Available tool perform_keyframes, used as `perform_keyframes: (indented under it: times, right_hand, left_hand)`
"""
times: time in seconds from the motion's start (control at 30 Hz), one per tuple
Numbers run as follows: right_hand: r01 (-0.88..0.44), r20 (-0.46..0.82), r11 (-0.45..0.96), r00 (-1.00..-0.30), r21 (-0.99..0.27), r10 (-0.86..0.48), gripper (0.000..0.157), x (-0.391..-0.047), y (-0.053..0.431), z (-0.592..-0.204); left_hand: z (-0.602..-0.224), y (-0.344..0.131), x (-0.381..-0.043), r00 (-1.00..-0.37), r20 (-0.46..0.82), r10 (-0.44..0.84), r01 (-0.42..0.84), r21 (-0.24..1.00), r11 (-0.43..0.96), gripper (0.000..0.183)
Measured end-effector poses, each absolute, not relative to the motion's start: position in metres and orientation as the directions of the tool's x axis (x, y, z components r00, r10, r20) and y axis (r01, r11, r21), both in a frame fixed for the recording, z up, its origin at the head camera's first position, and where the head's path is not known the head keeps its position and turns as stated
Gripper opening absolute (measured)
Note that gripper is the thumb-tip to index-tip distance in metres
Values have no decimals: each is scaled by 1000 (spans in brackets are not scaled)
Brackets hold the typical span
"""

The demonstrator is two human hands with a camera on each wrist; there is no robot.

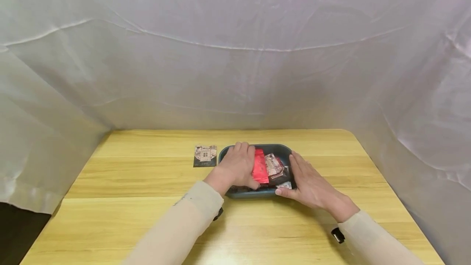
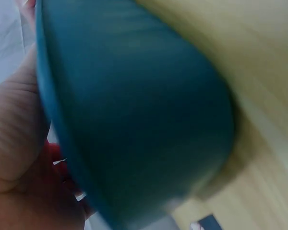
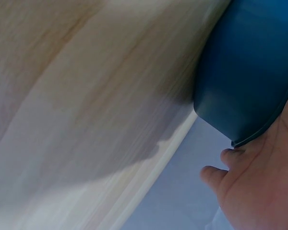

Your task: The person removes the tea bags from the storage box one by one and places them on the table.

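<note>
A dark blue-green oval tub (image 1: 244,195) stands on the table, holding several small packets. My left hand (image 1: 237,167) reaches over its left part, right beside a bright red packet (image 1: 260,167); the undersides of the fingers are hidden in the head view, and I cannot tell whether they grip anything. In the left wrist view the palm (image 2: 19,139) overlaps the tub's rim, with red showing behind it. My right hand (image 1: 309,181) rests along the tub's right end, fingers straight and thumb at the near rim. Patterned packets (image 1: 274,165) lie between the hands.
A patterned card-like packet with a dark lower band (image 1: 205,156) lies flat on the table, left of the tub. The wooden table (image 1: 128,183) ends at pale hanging sheets (image 1: 235,72) behind and at both sides.
</note>
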State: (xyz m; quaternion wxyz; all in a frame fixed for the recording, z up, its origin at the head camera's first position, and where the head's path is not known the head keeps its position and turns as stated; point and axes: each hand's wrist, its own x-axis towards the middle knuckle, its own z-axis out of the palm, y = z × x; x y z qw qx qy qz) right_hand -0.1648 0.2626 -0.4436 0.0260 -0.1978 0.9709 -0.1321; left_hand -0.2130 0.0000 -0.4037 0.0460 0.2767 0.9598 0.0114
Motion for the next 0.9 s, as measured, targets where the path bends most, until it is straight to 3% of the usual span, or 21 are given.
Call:
perform_keyframes:
  times: [0.53, 0.9]
  right_hand:
    - [-389, 4, 908, -920, -158, -393, 121, -159, 274, -435]
    - [-386, -8, 907, -920, -167, -393, 120, -155, 277, -433]
  left_hand:
    - [-379, -60, -216, -865, -21, 502, 491, 176, 853, 117]
    - [-373, -144, -227, -910, -23, 413, 402, 188, 896, 110]
